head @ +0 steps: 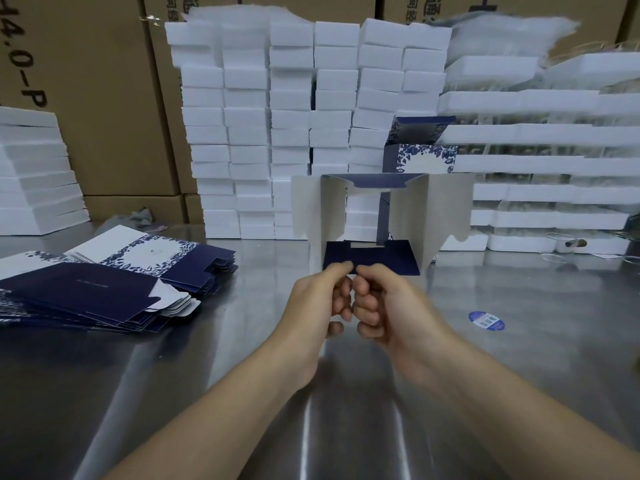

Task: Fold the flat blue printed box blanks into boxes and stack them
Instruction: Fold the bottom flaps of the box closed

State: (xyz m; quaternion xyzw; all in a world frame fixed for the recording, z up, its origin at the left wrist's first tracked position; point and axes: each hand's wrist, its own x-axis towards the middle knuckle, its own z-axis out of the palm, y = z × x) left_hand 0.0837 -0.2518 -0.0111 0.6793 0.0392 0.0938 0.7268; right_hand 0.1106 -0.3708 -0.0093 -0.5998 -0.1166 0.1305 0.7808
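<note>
While both hands meet above the steel table (207, 358), the half-opened box blank (377, 216) stands just beyond them, its grey inner panels spread and its open end facing the camera. Left hand (318, 303) and right hand (384, 306) sit knuckle to knuckle, each with fingers curled, pinching the near edge of the dark blue bottom flap (370, 259). Well to the left lies a fanned pile of flat blue blanks (114, 285). Behind the blank, 2 folded boxes (420, 147) stand stacked against white foam blocks (291, 123).
</note>
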